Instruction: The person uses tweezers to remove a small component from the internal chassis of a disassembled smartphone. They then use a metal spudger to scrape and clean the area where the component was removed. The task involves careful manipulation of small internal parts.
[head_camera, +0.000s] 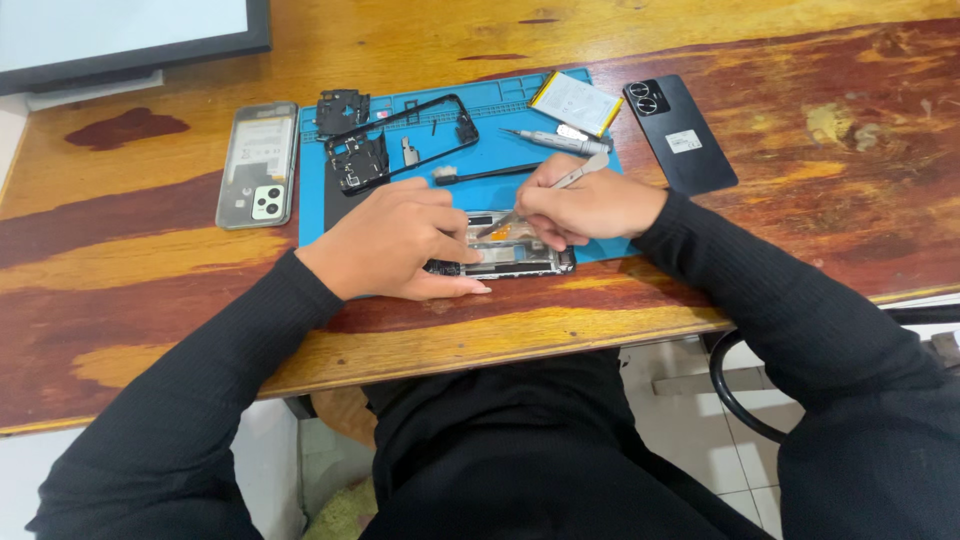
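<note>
Glass and thin metal make up the opened black phone body (505, 255) under your hands, so treat it as light, stiff and fragile: the board and the small orange flex patch inside will not forgive a slip. Hold it by its long edges and its end, never by the exposed middle. It lies at the near edge of the blue silicone work mat (520, 150), partly overhanging onto the worn wooden tabletop (800, 160), directly between your two hands.

Your left hand (390, 240) lies over the phone's left end, fingers curled down on it and thumb stretched along the near edge, pinning it flat. Your right hand (590, 205) pinches a pair of slim silver metal tweezers (545, 195), whose tips angle down into the open body near the orange patch (whether they actually grip a part there is too small to tell).

Farther back on the mat sit a black plastic phone frame (400, 135), a grey-headed black brush (485, 174), a silver precision screwdriver (555, 142) and a white flat battery (575, 103). Well apart from your hands, a grey transparent-backed phone (258, 165) lies left of the mat and a glossy black phone back cover (680, 135) lies to its right.
</note>
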